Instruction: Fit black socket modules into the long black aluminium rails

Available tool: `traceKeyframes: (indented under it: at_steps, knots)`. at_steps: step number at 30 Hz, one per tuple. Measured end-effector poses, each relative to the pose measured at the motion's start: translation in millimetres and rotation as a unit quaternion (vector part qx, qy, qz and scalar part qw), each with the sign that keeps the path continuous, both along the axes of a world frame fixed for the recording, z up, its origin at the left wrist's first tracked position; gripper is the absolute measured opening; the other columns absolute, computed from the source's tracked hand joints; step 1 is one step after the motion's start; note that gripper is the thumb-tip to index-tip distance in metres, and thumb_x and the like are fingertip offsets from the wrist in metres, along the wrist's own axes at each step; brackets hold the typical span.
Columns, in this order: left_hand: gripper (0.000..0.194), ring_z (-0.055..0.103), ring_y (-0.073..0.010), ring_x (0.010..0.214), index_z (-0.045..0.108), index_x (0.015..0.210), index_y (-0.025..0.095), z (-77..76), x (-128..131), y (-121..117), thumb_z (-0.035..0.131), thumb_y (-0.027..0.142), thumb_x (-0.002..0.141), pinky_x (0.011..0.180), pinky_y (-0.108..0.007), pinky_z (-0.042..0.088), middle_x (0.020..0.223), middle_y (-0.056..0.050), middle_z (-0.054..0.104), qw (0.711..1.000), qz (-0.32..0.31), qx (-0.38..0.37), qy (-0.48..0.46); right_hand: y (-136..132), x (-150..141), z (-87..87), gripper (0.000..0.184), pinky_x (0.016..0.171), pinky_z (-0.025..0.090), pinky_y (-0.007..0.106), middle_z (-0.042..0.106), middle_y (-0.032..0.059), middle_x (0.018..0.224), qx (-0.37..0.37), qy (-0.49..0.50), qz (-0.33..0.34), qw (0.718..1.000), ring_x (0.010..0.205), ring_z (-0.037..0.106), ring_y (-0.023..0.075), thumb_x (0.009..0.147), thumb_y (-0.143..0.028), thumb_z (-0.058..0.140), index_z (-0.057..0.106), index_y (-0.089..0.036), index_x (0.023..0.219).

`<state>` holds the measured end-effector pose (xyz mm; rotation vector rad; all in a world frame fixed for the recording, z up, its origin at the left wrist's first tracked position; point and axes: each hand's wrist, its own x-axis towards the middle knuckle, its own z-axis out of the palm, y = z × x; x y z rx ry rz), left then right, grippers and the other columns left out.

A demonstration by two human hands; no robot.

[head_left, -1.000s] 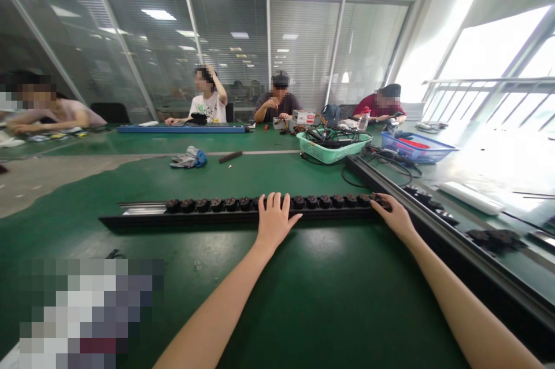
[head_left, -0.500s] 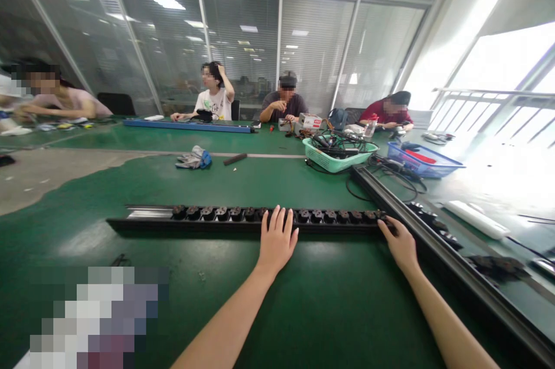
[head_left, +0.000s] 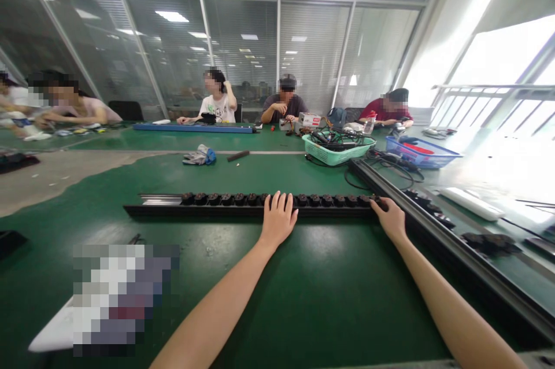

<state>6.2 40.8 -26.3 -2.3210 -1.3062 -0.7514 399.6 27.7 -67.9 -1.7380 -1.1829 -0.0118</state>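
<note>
A long black channel rail (head_left: 208, 212) lies across the green table in front of me. Black round socket modules (head_left: 240, 199) sit in a row along it, and its left end shows a bare silvery inside. My left hand (head_left: 278, 221) rests on the middle of the row, fingers stretched out and slightly spread, covering some modules. At the rail's right end my right hand (head_left: 391, 220) has its thumb and fingers closed around the last black module, whose outline is partly hidden by the fingers.
A second black rail (head_left: 437, 256) runs diagonally on the right, with loose black parts (head_left: 489, 243) and a white power strip (head_left: 470, 203) beyond it. Farther back are a green basket (head_left: 338, 155) of cables, a blue basket (head_left: 427, 159) and grey-blue gloves (head_left: 200, 155). Several people sit around the table.
The whole view has shifted, so the rail and both hands appear a little higher. Both hands keep their places on the rail. A person across the table has lowered a raised hand slightly.
</note>
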Motion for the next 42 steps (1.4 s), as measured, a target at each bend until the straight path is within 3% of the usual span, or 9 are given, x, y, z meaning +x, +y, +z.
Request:
traceKeyframes:
  at_steps: [9,18,27,30,34,37,39,42]
  knots:
    - [0.06,0.037,-0.0337,0.147,0.042,0.155,0.013,-2.6,1.0,2.9,0.037,0.042,0.103,0.123,-0.056,0.022,0.151,-0.017,0.053,1.0,-0.014,-0.007,-0.002,11.1,1.0,0.7,0.075,0.097,0.048,0.047,0.074,0.0171,0.111,0.007,0.009,0.023,1.0,0.103,0.067,0.033,0.082,-0.081,0.047,0.071,-0.016,0.112]
    - [0.063,0.036,-0.0322,0.148,0.041,0.156,0.013,-2.6,-3.0,18.0,0.037,0.045,0.102,0.124,-0.054,0.022,0.154,-0.016,0.05,1.0,-0.014,-0.008,0.002,44.5,4.5,-4.5,0.067,0.095,0.049,0.046,0.075,0.0146,0.106,0.003,0.048,0.025,0.999,0.102,0.067,0.0317,0.076,-0.077,0.058,0.07,-0.019,0.108]
    - [0.055,0.042,-0.0321,0.143,0.049,0.15,0.014,-3.0,1.5,19.1,0.035,0.041,0.104,0.122,-0.053,0.026,0.146,-0.016,0.057,1.0,0.009,-0.005,-0.013,36.8,1.9,-8.4,0.061,0.098,0.047,0.049,0.076,0.0132,0.107,-0.022,0.032,-0.008,0.999,0.106,0.067,0.0332,0.079,-0.072,0.058,0.072,-0.021,0.111]
    - [0.052,0.044,-0.0318,0.141,0.052,0.148,0.016,3.3,-1.2,18.6,0.037,0.039,0.104,0.119,-0.052,0.03,0.144,-0.016,0.058,1.0,0.016,0.001,-0.007,31.4,-2.4,-6.1,0.064,0.098,0.047,0.047,0.075,0.0146,0.11,-0.008,0.04,0.001,0.999,0.107,0.066,0.0333,0.079,-0.073,0.057,0.072,-0.019,0.111]
    - [0.052,0.045,-0.0342,0.139,0.054,0.146,0.019,24.7,-20.6,25.2,0.038,0.044,0.103,0.12,-0.057,0.023,0.146,-0.019,0.054,0.998,0.059,0.037,0.0,27.4,-6.5,-2.6,0.069,0.097,0.048,0.047,0.074,0.0158,0.112,-0.005,0.052,0.011,0.999,0.106,0.066,0.034,0.078,-0.076,0.056,0.072,-0.018,0.113]
    - [0.056,0.054,-0.0339,0.126,0.067,0.125,0.014,36.4,-51.1,36.5,0.033,0.053,0.103,0.12,-0.058,0.022,0.127,-0.02,0.066,0.99,0.138,0.025,-0.021,27.1,-6.2,-2.2,0.07,0.096,0.048,0.046,0.074,0.0163,0.112,-0.013,0.053,0.008,0.998,0.106,0.066,0.0344,0.078,-0.076,0.057,0.072,-0.018,0.113]
    - [0.063,0.06,-0.0329,0.113,0.071,0.111,0.013,37.9,-74.2,44.2,0.03,0.06,0.102,0.116,-0.058,0.026,0.112,-0.019,0.071,0.985,0.173,-0.009,-0.019,27.4,-5.3,-2.6,0.07,0.097,0.047,0.046,0.074,0.0164,0.112,-0.017,0.051,0.007,0.999,0.106,0.066,0.0343,0.078,-0.075,0.057,0.071,-0.017,0.113]
    - [0.07,0.062,-0.031,0.108,0.071,0.107,0.015,35.0,-100.8,52.0,0.032,0.072,0.097,0.11,-0.051,0.033,0.111,-0.017,0.071,0.987,0.149,-0.063,0.009,28.1,-4.7,-3.0,0.071,0.097,0.047,0.047,0.074,0.0167,0.111,-0.018,0.043,0.008,0.999,0.104,0.066,0.0341,0.078,-0.076,0.056,0.071,-0.017,0.113]
